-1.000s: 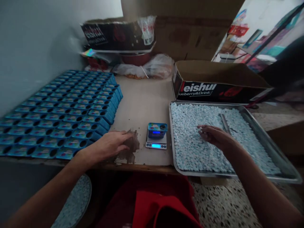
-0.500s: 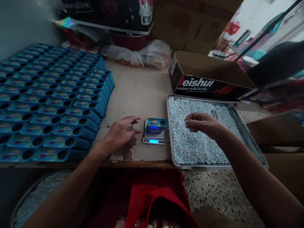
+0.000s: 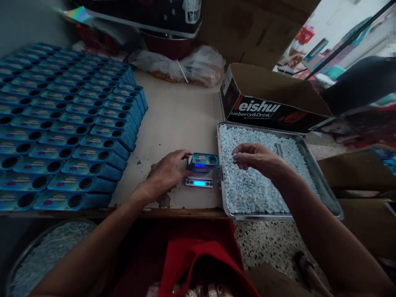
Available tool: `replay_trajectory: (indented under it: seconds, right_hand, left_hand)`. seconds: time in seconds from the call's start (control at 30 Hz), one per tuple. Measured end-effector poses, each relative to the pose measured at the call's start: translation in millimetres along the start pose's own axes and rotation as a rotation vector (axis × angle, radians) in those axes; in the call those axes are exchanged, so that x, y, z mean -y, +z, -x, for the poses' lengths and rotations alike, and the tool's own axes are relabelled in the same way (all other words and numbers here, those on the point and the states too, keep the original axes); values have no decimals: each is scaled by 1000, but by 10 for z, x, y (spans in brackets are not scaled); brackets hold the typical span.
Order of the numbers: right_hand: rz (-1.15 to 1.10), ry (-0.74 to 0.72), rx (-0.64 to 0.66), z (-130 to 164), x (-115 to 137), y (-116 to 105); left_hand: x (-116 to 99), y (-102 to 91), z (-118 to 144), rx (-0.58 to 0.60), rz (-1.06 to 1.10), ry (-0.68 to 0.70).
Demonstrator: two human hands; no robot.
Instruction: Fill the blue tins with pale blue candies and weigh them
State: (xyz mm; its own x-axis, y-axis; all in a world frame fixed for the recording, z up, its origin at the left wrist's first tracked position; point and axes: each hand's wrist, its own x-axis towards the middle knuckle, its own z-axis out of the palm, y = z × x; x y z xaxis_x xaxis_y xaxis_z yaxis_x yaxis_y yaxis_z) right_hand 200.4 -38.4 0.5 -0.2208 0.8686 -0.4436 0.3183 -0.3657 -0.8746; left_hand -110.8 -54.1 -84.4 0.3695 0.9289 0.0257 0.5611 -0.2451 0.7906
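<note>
- The left hand (image 3: 167, 175) rests on the pale, worn desk (image 3: 176, 119), fingers loosely spread, fingertips touching the left side of the small blue tin with a round hole in its lid (image 3: 203, 161).
- That tin sits on a small silver pocket scale with a glowing blue display (image 3: 199, 181), just left of the tray; the digits are too small to read.
- The right hand (image 3: 255, 159) hovers over the shallow metal tray (image 3: 321, 181), fingers curled together near the tin; it looks to pinch a few of the pale blue and white tablets (image 3: 247, 189), though the grip is hard to see.
- Judging progress: many rows of matching blue tins (image 3: 68, 123) already cover the left of the desk, well apart from the scale, while the tray is still heaped, so much seems left.
- A second round tray of tablets (image 3: 40, 255) shows below the desk edge at the left.
- Writing: the open black cardboard box (image 3: 272, 103) behind the tray reads "eishui" and "ueberry&Drink", the first letters being cut off.
- The tin labels are too blurred to read.
- A tied clear plastic bag (image 3: 185, 68) lies at the back; red cloth (image 3: 198, 260) sits below.
</note>
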Motion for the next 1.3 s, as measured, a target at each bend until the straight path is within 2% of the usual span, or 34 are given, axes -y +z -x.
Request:
replay_trajectory:
  seconds: [0.1,0.17,0.23,0.3,0.37,0.47,0.53,0.6,0.67,0.77,0.9,1.03,1.13,1.2,1.3]
  right_hand:
    - [47,-25,-29,-44,-35,-81]
    - [178,-56,-101,-20,-126,-181]
    - [324,-115,-228,33,-253,-241]
    - [277,-160,-324,71,-383,-214]
    - [-33,-148,-347,53,-475,-107]
    - [-618,-40,-328,-76,-501,67]
    - [-898,17,-269,-169,-465,116]
    - [-1082,39,-207,-229,-433,103]
    - [-1190,60,-192,-260,-433,55]
    - [-1267,111,-181,-283,-479,-14]
    - [-1305,101,-152,-298,-525,-27]
    - [-1337,87,-109,-296,-519,10]
    - [-1371,44,-127,-293,-517,7]
    - [-1395,40,-161,-293,-526,-17]
    - [-1412,88,-183,-293,-553,-58]
  left_hand:
    - [-150,35,15,-5,-51,-45]
    - [-229,74,-5,-2,-55,-52]
    - [-280,122,-84,-17,-17,32]
    - [-338,163,-234,-53,-23,199]
    - [-456,181,-437,-104,-123,403]
    - [-752,172,-741,-177,-327,662]
    - [-938,180,-906,-191,-408,769]
    - [-1028,230,-1044,-200,-445,821]
    - [-1002,319,-1160,-232,-456,814]
    - [-844,470,-1257,-314,-453,705]
    - [-729,567,-1215,-394,-400,588]
    - [-839,543,-1139,-474,-432,754]
    - [-918,544,-1167,-466,-428,860]
    - [-910,581,-1220,-462,-397,835]
    - [-824,658,-1289,-477,-315,678]
